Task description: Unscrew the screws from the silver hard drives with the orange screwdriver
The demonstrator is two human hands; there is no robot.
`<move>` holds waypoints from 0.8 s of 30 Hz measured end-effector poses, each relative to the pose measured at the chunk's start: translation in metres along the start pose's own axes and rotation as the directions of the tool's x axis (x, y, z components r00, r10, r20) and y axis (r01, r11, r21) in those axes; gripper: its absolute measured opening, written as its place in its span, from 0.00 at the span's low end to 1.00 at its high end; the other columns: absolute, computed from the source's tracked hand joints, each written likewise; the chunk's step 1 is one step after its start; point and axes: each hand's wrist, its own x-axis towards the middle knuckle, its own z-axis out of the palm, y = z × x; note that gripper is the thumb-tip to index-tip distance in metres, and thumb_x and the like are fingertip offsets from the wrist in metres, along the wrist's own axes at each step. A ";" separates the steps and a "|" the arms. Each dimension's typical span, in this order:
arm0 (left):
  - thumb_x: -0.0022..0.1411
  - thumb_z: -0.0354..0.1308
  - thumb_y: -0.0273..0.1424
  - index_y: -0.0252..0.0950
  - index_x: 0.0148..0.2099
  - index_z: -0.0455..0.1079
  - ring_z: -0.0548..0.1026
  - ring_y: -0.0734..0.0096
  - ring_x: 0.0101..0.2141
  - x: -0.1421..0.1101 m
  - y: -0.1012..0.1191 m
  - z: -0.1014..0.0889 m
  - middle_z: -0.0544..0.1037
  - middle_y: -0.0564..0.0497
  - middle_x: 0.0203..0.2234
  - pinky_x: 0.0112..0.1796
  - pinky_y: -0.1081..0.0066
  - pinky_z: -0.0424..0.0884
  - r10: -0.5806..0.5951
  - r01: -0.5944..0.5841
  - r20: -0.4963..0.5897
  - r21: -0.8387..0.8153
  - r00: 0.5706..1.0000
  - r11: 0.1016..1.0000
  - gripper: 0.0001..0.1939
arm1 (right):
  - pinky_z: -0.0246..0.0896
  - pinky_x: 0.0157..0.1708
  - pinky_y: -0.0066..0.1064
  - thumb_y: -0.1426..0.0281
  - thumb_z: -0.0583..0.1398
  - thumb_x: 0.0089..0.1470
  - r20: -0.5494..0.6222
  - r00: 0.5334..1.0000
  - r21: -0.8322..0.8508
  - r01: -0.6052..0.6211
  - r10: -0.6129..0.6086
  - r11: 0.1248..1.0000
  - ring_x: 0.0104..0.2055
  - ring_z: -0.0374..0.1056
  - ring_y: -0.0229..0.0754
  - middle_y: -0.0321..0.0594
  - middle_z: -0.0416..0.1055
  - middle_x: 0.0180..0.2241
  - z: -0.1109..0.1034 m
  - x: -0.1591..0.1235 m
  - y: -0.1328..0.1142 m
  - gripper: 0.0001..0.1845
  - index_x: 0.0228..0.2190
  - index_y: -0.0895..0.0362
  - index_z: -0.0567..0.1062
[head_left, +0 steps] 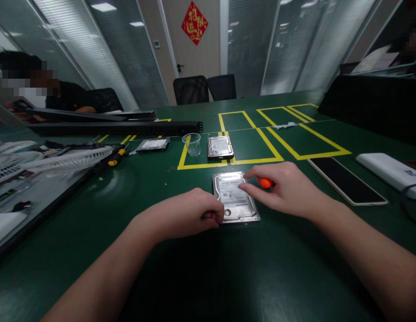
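A silver hard drive [233,192] with a white label lies flat on the green table in front of me. My left hand [203,209] is closed, its curled fingertips at the drive's lower left edge; some fingers are hidden. Over the drive's right side is my right hand [275,185], with thumb and index finger apart near the label. In its curled other fingers sits a rounded orange handle [266,183], apparently a screwdriver's; the rest is hidden. Just beyond, a second hard drive [220,146] stands beside a clear plastic cup [193,145].
Yellow tape [255,159] marks boxes on the table [181,277]. At right lie a phone [347,181] and a white power bank [392,172]. Left are another drive [153,144], a yellow-black screwdriver [117,157], white baskets [67,158] and black rails [117,128]. People sit at both sides.
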 end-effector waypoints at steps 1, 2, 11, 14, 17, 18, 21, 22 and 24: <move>0.66 0.63 0.22 0.40 0.41 0.79 0.76 0.70 0.35 0.000 0.000 0.000 0.81 0.54 0.34 0.35 0.71 0.65 0.001 -0.001 0.007 -0.001 1.000 1.000 0.07 | 0.67 0.36 0.35 0.58 0.61 0.68 -0.007 1.000 0.000 0.002 -0.002 1.000 0.34 0.79 0.46 0.44 0.84 0.34 0.000 0.000 0.000 0.18 0.41 0.58 0.84; 0.66 0.63 0.23 0.40 0.41 0.79 0.76 0.70 0.35 0.000 0.000 0.000 0.81 0.54 0.34 0.35 0.71 0.65 0.000 0.000 0.013 -0.002 1.000 1.000 0.07 | 0.67 0.36 0.35 0.58 0.61 0.68 -0.012 1.000 0.000 0.004 -0.004 1.000 0.34 0.79 0.47 0.44 0.84 0.33 0.001 0.000 0.001 0.18 0.41 0.58 0.84; 0.66 0.64 0.25 0.41 0.42 0.77 0.75 0.72 0.33 -0.002 -0.003 0.000 0.80 0.56 0.35 0.33 0.73 0.65 -0.029 0.030 0.011 -0.043 1.000 0.999 0.05 | 0.67 0.35 0.35 0.58 0.61 0.68 -0.018 1.000 -0.004 0.008 -0.008 1.000 0.34 0.79 0.47 0.44 0.83 0.33 0.000 -0.002 0.001 0.17 0.41 0.58 0.84; 0.66 0.63 0.25 0.41 0.42 0.77 0.75 0.71 0.34 -0.002 -0.004 0.000 0.80 0.55 0.35 0.33 0.73 0.65 -0.028 0.028 0.018 -0.042 0.999 0.999 0.05 | 0.67 0.35 0.35 0.58 0.61 0.67 -0.018 1.000 -0.005 0.007 -0.007 1.000 0.34 0.79 0.47 0.43 0.83 0.33 0.001 -0.002 0.001 0.17 0.40 0.58 0.84; 0.66 0.63 0.24 0.40 0.42 0.77 0.74 0.71 0.34 -0.001 -0.004 0.000 0.80 0.55 0.35 0.33 0.73 0.64 -0.023 0.023 0.018 -0.037 1.000 0.999 0.06 | 0.66 0.35 0.35 0.58 0.61 0.68 -0.023 1.000 -0.004 0.011 -0.011 1.000 0.33 0.79 0.46 0.43 0.83 0.33 0.000 -0.001 0.001 0.17 0.40 0.58 0.84; 0.66 0.63 0.24 0.40 0.42 0.78 0.74 0.71 0.34 -0.001 -0.005 0.000 0.80 0.55 0.35 0.33 0.73 0.64 -0.018 0.019 0.016 -0.034 1.000 0.999 0.06 | 0.66 0.35 0.35 0.58 0.61 0.68 -0.026 1.000 -0.005 0.014 -0.014 1.000 0.33 0.79 0.46 0.43 0.83 0.32 0.000 -0.001 0.001 0.17 0.40 0.58 0.84; 0.67 0.62 0.24 0.40 0.42 0.78 0.75 0.71 0.35 -0.001 -0.005 0.001 0.81 0.54 0.36 0.35 0.72 0.65 -0.001 0.001 0.005 -0.026 1.000 1.000 0.06 | 0.66 0.34 0.34 0.59 0.61 0.68 -0.037 0.999 -0.017 0.023 -0.024 1.000 0.33 0.78 0.45 0.43 0.83 0.32 -0.001 -0.001 0.000 0.16 0.40 0.57 0.84; 0.67 0.61 0.24 0.39 0.42 0.78 0.75 0.70 0.35 -0.001 -0.005 0.001 0.81 0.54 0.36 0.36 0.72 0.65 0.003 -0.003 0.003 -0.025 1.000 1.000 0.06 | 0.66 0.34 0.34 0.59 0.62 0.67 -0.039 0.999 -0.020 0.025 -0.025 0.999 0.33 0.78 0.45 0.43 0.83 0.31 -0.001 -0.001 0.000 0.16 0.40 0.57 0.84; 0.68 0.60 0.24 0.39 0.42 0.78 0.75 0.70 0.35 -0.001 -0.004 0.001 0.81 0.53 0.36 0.36 0.72 0.66 0.003 -0.003 0.001 -0.022 1.000 1.000 0.07 | 0.66 0.34 0.34 0.59 0.62 0.67 -0.036 0.999 -0.019 0.021 -0.022 1.000 0.32 0.78 0.45 0.43 0.83 0.31 -0.001 -0.001 -0.001 0.15 0.40 0.57 0.84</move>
